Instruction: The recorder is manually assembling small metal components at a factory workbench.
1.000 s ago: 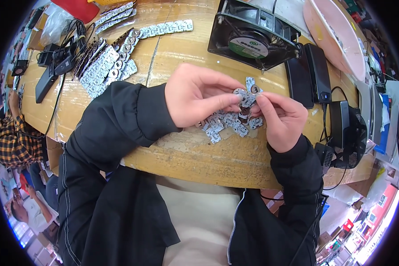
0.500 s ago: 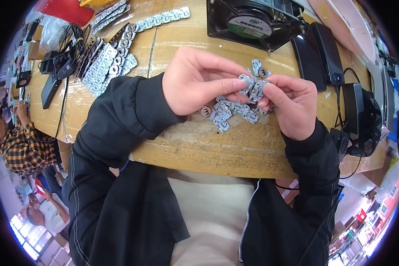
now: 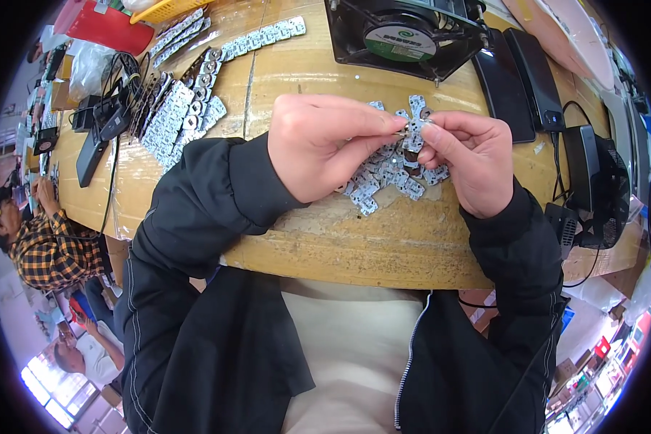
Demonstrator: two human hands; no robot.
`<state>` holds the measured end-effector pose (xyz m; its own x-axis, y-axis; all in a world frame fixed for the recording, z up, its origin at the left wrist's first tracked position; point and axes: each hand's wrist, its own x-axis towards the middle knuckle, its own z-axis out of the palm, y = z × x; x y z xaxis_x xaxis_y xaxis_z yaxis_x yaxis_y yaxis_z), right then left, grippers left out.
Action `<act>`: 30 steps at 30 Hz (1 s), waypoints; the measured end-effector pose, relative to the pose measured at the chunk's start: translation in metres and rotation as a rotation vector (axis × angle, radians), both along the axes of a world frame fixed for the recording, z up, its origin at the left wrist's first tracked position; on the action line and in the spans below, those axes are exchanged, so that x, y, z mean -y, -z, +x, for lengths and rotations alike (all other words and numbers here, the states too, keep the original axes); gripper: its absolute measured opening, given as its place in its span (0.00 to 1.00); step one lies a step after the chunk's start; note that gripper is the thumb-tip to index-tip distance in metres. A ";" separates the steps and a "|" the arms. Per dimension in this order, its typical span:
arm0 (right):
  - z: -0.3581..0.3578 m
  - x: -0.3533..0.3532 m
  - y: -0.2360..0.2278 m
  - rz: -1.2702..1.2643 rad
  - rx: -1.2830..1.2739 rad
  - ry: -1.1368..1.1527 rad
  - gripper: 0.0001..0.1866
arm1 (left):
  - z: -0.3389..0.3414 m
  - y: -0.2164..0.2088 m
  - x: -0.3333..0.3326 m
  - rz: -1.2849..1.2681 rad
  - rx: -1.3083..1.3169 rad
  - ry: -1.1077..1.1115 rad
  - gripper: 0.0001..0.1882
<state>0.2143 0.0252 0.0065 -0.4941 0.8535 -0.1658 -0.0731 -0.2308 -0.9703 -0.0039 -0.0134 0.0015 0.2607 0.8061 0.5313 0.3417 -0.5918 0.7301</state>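
Table (image 3: 325, 249), one: yellow-brown, shiny over much of its top, scuffed and worn along the near edge.

Co-worker (image 3: 54, 249), one: orange-and-black checked shirt, at the table's left end. Second person (image 3: 98, 358), one: white top, farther off at lower left.

Basin (image 3: 568, 32), one: pink, at the upper right, partly out of view. Fan (image 3: 401, 43), one: black, squarish frame, green-and-white hub label, toward the far side of the table. Red container (image 3: 108, 29), one: at upper left, near a yellow basket (image 3: 165, 9) cut off by the upper edge.

Left hand (image 3: 322, 145), one: black cuff; grip clenched, thumb and fingertips pinching a thin piece (image 3: 402, 133) seen nearly edge-on, too small to make out fully. Right hand (image 3: 476, 155), one: black cuff; grip grasping a small board (image 3: 415, 136), thumb on its near face.

Flat black devices (image 3: 503, 94), two: side by side, right of the fan. Board strips (image 3: 170, 119), several: grey-white, grouped slantwise left of centre, with one longer strip (image 3: 264, 38) reaching out beyond them.

Loose boards (image 3: 365, 192), one pile: grey-white, on the table, beneath and between the hands. Small board, grey-white with dark specks: held above that pile, just beside the left fingertips.
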 end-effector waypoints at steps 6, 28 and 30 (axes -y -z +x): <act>0.000 -0.001 0.001 -0.020 0.012 0.009 0.08 | 0.000 0.000 -0.001 0.011 0.000 -0.025 0.10; 0.002 -0.001 -0.010 0.157 0.149 -0.063 0.08 | -0.003 0.001 0.001 -0.566 0.507 0.097 0.10; 0.002 -0.002 -0.011 0.112 0.147 -0.051 0.08 | -0.003 0.000 0.002 -0.593 0.464 0.120 0.10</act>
